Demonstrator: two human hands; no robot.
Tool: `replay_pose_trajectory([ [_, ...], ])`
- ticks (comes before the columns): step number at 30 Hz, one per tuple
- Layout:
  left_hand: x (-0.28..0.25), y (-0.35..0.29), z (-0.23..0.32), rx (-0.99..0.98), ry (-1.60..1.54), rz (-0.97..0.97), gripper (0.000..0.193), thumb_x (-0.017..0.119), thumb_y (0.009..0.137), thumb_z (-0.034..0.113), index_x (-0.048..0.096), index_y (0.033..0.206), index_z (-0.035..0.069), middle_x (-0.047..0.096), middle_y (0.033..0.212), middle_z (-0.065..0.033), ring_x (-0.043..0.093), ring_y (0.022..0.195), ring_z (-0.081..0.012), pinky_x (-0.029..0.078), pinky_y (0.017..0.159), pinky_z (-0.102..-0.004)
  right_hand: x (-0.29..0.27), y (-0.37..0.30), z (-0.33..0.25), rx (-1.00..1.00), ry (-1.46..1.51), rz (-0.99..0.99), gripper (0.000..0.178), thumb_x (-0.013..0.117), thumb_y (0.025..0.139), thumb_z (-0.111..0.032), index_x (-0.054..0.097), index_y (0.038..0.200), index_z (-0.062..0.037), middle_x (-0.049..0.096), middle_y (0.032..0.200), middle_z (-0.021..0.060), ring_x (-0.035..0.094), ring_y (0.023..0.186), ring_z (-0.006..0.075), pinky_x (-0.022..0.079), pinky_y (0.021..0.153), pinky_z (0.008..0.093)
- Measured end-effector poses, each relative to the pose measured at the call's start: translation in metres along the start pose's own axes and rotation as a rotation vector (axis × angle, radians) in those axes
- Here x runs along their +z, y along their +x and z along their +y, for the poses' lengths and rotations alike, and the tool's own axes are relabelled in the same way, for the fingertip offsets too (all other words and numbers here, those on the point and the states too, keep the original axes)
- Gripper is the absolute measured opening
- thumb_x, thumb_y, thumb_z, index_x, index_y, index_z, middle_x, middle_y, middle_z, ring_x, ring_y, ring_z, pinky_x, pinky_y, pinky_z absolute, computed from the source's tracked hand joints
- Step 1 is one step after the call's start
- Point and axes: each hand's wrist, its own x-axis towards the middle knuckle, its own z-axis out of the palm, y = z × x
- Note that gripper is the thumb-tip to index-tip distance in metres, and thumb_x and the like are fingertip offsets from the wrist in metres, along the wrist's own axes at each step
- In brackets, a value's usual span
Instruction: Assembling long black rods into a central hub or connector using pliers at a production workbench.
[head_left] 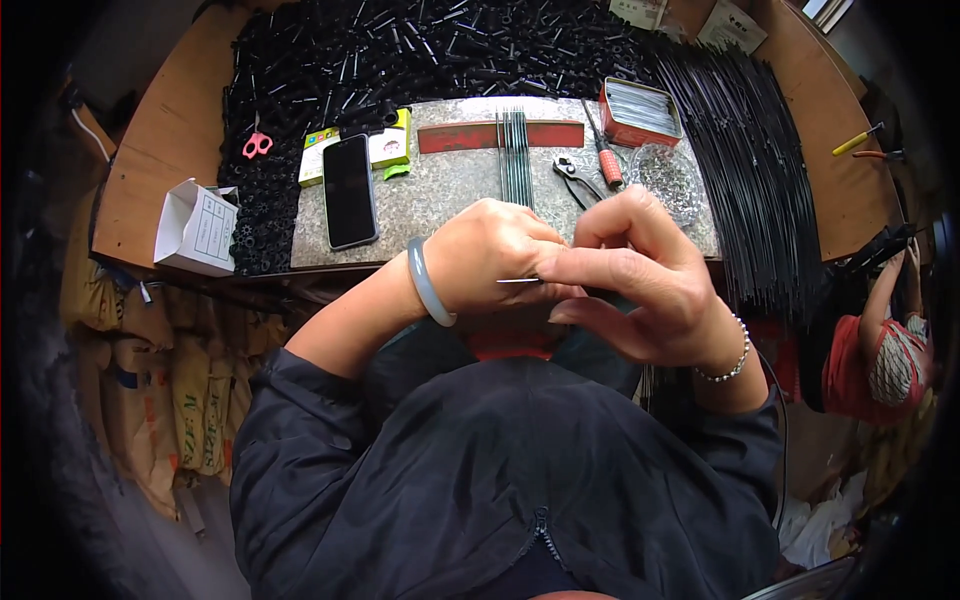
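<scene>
My left hand (490,255) is closed in a fist at the table's near edge, a pale bangle on its wrist. A short, thin, silvery metal pin (516,281) pokes out at its thumb side, with the other end hidden by fingers. My right hand (655,285) meets it from the right. Its forefinger tip touches the left hand beside the pin, the thumb lies a little below, and another finger is bent above. Anything between these fingers is hidden. Several thin dark metal rods (514,150) run from a red bar (450,137) toward my hands.
A phone (349,190) leans on a yellow-green box (390,148). Pliers (575,180), a red-handled tool (609,166), a red tin of wires (640,112) and a clear dish (665,185) lie right. Black parts (420,50) and long rods (745,170) surround the board. Another person (880,350) sits right.
</scene>
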Motion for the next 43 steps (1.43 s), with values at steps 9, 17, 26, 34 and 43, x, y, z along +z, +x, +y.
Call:
replay_pose_trajectory([
  [9,0.015,-0.025,-0.071,-0.116,0.461,-0.509,0.106,0.074,0.051,0.063,0.038,0.138,0.015,0.035,0.143,-0.0181,0.026,0.136,-0.0358,0.025,0.109,-0.0498,0.045,-0.064,0.038,0.376,0.46,0.151,0.083,0.087,0.061,-0.022,0.042,0.128,-0.0021,0.059,0.113,0.0143,0.055,0.108,0.0202,0.042,0.095,0.0345],
  [17,0.044,-0.025,-0.135,-0.074,0.48,-0.414,0.089,0.052,0.068,0.075,0.045,0.119,0.002,0.019,0.149,-0.0209,0.009,0.14,-0.0417,0.01,0.11,-0.0581,0.135,-0.091,0.037,0.677,0.366,0.669,0.022,0.072,0.081,-0.009,0.051,0.075,-0.0076,0.051,0.073,-0.0011,0.046,0.066,0.0072,0.04,0.062,0.023],
  [26,0.12,-0.03,0.044,-0.31,0.407,-0.013,0.052,0.051,0.086,0.029,0.043,0.121,-0.009,0.052,0.114,-0.0283,0.046,0.118,-0.0403,0.012,0.111,-0.0566,0.009,-0.113,-0.031,0.134,0.864,1.285,0.039,0.035,0.098,-0.046,0.037,0.077,-0.0126,0.035,0.066,-0.0019,0.039,0.066,0.0118,0.039,0.082,0.0328],
  [34,0.001,0.004,0.077,-0.257,1.103,-0.501,0.047,0.058,0.08,0.02,0.054,0.122,-0.002,0.057,0.114,-0.0229,0.055,0.111,-0.0251,0.035,0.103,-0.048,0.037,-0.163,-0.047,0.46,1.273,0.643,0.042,0.047,0.095,-0.038,0.048,0.122,-0.0055,0.057,0.108,0.01,0.056,0.099,0.02,0.041,0.093,0.0361],
  [43,-0.006,0.044,0.091,-0.307,0.989,-0.973,0.034,0.055,0.073,0.019,0.067,0.102,0.005,0.067,0.103,-0.0132,0.058,0.109,-0.0226,0.023,0.112,-0.0487,0.064,-0.078,-0.025,0.283,-0.476,0.316,0.047,0.065,0.071,-0.014,0.055,0.115,-0.0038,0.061,0.109,0.0187,0.06,0.102,0.0328,0.045,0.092,0.0413],
])
